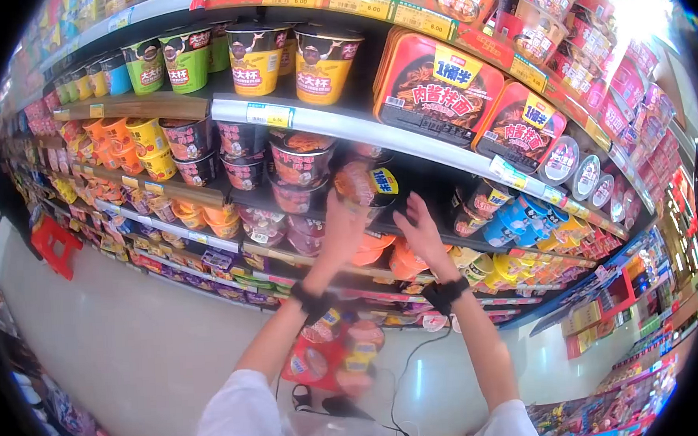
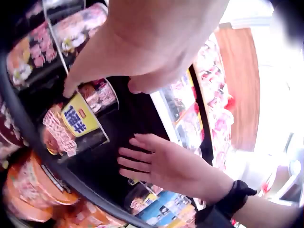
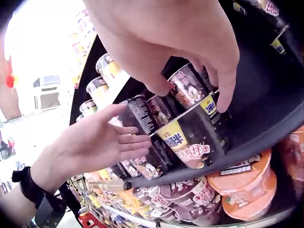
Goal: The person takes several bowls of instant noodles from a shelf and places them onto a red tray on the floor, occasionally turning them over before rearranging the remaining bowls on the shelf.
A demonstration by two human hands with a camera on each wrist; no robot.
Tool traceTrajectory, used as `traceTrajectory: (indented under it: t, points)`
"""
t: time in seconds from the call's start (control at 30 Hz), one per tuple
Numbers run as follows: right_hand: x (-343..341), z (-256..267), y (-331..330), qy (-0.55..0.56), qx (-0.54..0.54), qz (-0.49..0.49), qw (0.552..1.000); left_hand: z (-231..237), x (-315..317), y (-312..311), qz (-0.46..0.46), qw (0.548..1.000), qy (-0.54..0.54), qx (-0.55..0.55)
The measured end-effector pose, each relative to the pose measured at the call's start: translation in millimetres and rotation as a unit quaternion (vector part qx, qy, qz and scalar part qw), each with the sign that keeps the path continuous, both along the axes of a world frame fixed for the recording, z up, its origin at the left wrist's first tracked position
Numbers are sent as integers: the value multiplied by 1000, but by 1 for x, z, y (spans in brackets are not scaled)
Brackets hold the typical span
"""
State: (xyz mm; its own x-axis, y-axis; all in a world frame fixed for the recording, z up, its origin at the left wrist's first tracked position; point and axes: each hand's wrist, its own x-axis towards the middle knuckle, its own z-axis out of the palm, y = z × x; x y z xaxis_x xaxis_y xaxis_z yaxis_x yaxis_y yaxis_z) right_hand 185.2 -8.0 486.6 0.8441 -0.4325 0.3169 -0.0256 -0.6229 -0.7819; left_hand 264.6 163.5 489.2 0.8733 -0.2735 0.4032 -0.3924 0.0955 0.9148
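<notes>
In the head view a dark noodle cup (image 1: 357,184) with a yellow label sits on the middle shelf, partly covered by my left hand (image 1: 345,228). The left fingers are extended along its near left side; exact contact is unclear. To the right, my right hand (image 1: 422,231) is held up with spread fingers, apart from the cup. The left wrist view shows the labelled cup (image 2: 76,126) below the left hand (image 2: 147,47), and the right hand (image 2: 166,164) off to one side. In the right wrist view, straight left fingers (image 3: 130,142) reach the cup's (image 3: 192,140) side.
Stacked dark cups (image 1: 303,161) stand left of the labelled cup, with smaller dark cups (image 1: 478,203) and blue cups (image 1: 515,221) to the right. A shelf edge (image 1: 344,131) runs above the hands. Orange bowls (image 1: 406,258) lie below; a red basket (image 1: 313,358) holds packages near the feet.
</notes>
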Motion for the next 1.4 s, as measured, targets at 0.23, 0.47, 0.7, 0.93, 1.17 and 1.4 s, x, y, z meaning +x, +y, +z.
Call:
traceTrajectory:
  t: [0.23, 0.47, 0.7, 0.93, 1.17, 1.4]
  points:
    - [78, -30, -1, -57, -84, -34, 994, -37, 68, -45, 27, 997, 60, 31]
    - [70, -11, 5, 23, 63, -32, 997, -73, 79, -82, 92, 986, 76, -114]
    - [81, -28, -7, 3, 86, -31, 996, -64, 77, -74, 9, 976, 145, -165]
    - [89, -41, -13, 9, 93, -71, 993, -100, 99, -89, 40, 996, 58, -53]
    - [82, -30, -1, 3, 115, -102, 988, -100, 99, -77, -143, 965, 198, -93]
    - [65, -13, 17, 5, 133, -131, 982, -26, 48, -44, -86, 964, 253, -2]
